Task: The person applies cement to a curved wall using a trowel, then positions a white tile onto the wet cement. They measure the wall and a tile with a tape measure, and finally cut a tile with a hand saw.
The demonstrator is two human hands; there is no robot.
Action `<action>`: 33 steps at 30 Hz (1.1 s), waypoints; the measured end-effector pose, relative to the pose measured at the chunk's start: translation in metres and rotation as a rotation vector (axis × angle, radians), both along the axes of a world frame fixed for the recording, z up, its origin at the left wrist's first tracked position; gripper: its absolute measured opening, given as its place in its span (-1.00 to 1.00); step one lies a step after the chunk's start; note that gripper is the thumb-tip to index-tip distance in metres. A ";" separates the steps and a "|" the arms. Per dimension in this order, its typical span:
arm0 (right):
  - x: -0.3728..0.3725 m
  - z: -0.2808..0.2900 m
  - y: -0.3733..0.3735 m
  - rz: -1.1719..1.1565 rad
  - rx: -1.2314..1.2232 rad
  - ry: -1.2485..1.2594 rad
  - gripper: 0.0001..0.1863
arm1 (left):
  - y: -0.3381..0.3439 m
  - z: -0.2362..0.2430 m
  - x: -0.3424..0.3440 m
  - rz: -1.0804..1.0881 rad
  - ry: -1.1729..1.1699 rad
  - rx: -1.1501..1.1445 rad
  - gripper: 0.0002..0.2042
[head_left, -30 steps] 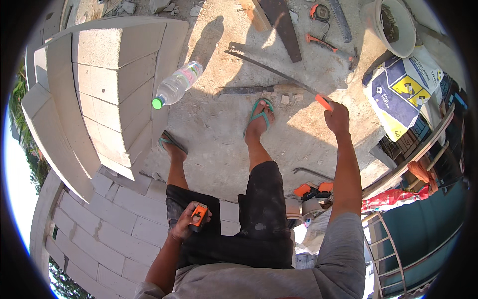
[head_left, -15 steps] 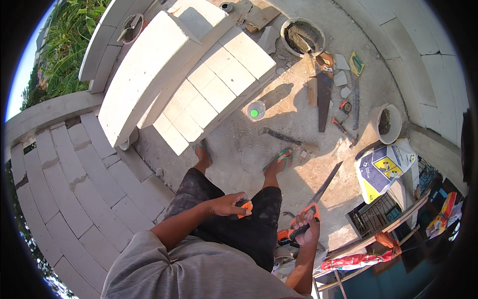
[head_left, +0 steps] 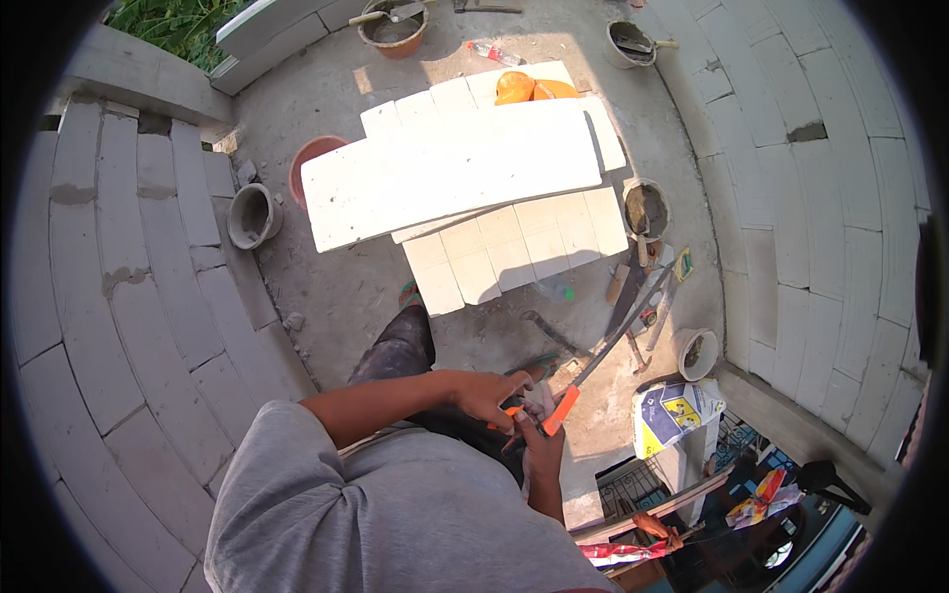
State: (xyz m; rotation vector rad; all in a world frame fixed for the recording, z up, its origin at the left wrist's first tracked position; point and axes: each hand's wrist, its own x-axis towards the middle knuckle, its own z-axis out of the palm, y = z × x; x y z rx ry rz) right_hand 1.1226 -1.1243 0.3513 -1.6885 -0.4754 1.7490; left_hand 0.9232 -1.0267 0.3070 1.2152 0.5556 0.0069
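My right hand (head_left: 541, 445) grips a handsaw (head_left: 560, 409) by its orange and dark handle; its long dark blade points up and away to the right. Close beside it, my left hand (head_left: 486, 397) is closed around a small orange thing (head_left: 510, 417), its kind partly hidden by the fingers. Both hands meet in front of my dark shorts, nearly touching. Beyond them lies a stack of pale blocks (head_left: 435, 280), topped by a large white slab (head_left: 445, 173).
A clear bottle with a green cap (head_left: 566, 294) stands by the stack. To the right are another saw (head_left: 625, 301), a mortar bucket (head_left: 647, 208), a whitish pail (head_left: 697, 353) and a printed sack (head_left: 677, 415). A pale bucket (head_left: 254, 215) stands near the left block wall (head_left: 148, 326).
My hands have come together, the right bringing the saw inward to the left hand. The view has shifted, showing the stack from another angle and more of the floor behind it.
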 end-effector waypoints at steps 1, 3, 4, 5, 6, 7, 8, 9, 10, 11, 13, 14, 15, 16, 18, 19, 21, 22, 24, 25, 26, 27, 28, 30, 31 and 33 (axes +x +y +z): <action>-0.012 0.008 0.004 0.042 -0.001 -0.011 -0.15 | 0.001 0.008 -0.017 0.012 -0.012 0.001 -0.07; -0.034 0.017 0.016 0.121 0.024 -0.040 -0.14 | 0.003 0.014 -0.045 0.021 -0.026 0.002 -0.09; -0.045 0.020 0.022 0.154 0.036 -0.047 -0.14 | 0.003 0.015 -0.057 0.016 -0.020 0.003 -0.10; -0.060 0.030 0.030 0.150 0.042 -0.044 -0.14 | 0.004 0.016 -0.069 0.011 -0.013 0.003 -0.11; -0.066 0.031 0.031 0.179 0.038 -0.041 -0.14 | 0.003 0.018 -0.078 0.020 -0.004 0.011 -0.13; -0.069 0.026 0.032 0.206 0.033 -0.033 -0.14 | 0.004 0.022 -0.088 0.025 0.009 0.019 -0.14; -0.072 0.025 0.034 0.233 0.029 -0.025 -0.15 | 0.006 0.026 -0.096 0.032 0.023 0.028 -0.15; -0.075 0.024 0.036 0.229 0.038 -0.033 -0.16 | 0.008 0.030 -0.104 0.032 0.062 0.039 -0.17; -0.076 0.026 0.040 0.218 0.040 -0.011 -0.15 | 0.011 0.036 -0.114 0.032 0.105 0.047 -0.20; -0.077 0.030 0.047 0.206 0.045 0.009 -0.15 | 0.014 0.041 -0.125 0.031 0.147 0.056 -0.22; -0.072 0.040 0.066 0.176 0.024 0.046 -0.12 | 0.022 0.043 -0.151 0.065 0.196 0.035 -0.28; -0.064 0.040 0.074 0.137 0.032 0.086 -0.10 | 0.024 0.041 -0.165 0.078 0.226 0.025 -0.30; -0.054 0.039 0.082 0.098 0.038 0.122 -0.09 | 0.022 0.032 -0.180 0.116 0.228 0.054 -0.36; -0.045 0.039 0.091 0.064 0.043 0.168 -0.07 | 0.017 0.021 -0.196 0.158 0.242 0.083 -0.41; -0.024 0.042 0.114 0.018 0.060 0.157 -0.04 | 0.014 0.004 -0.222 0.215 0.275 0.035 -0.54; -0.009 0.039 0.124 0.022 0.083 0.132 -0.05 | 0.018 0.005 -0.231 0.206 0.293 0.005 -0.57; 0.013 0.031 0.148 0.017 0.118 0.138 -0.06 | 0.028 0.014 -0.241 0.180 0.333 -0.060 -0.60; 0.020 0.028 0.159 0.013 0.130 0.143 -0.07 | 0.033 0.021 -0.237 0.190 0.354 -0.112 -0.61; 0.030 0.025 0.179 0.038 0.167 0.110 -0.14 | 0.044 0.034 -0.225 0.204 0.392 -0.214 -0.63; 0.032 0.029 0.191 0.044 0.175 0.087 -0.17 | 0.047 0.037 -0.216 0.236 0.430 -0.222 -0.63; 0.036 0.031 0.198 0.049 0.184 0.062 -0.19 | 0.050 0.037 -0.206 0.267 0.467 -0.229 -0.64; 0.044 0.026 0.201 0.045 0.224 0.067 -0.26 | 0.056 0.035 -0.198 0.296 0.504 -0.234 -0.64; 0.053 0.023 0.204 0.068 0.232 0.034 -0.28 | 0.063 0.031 -0.192 0.353 0.542 -0.224 -0.64; 0.069 0.019 0.208 0.113 0.246 -0.033 -0.33 | 0.083 0.024 -0.185 0.465 0.614 -0.201 -0.62; 0.076 0.019 0.209 0.144 0.230 -0.097 -0.40 | 0.098 0.021 -0.182 0.505 0.628 -0.169 -0.62; 0.086 0.020 0.208 0.224 0.192 -0.220 -0.52 | 0.136 0.013 -0.185 0.597 0.660 -0.116 -0.60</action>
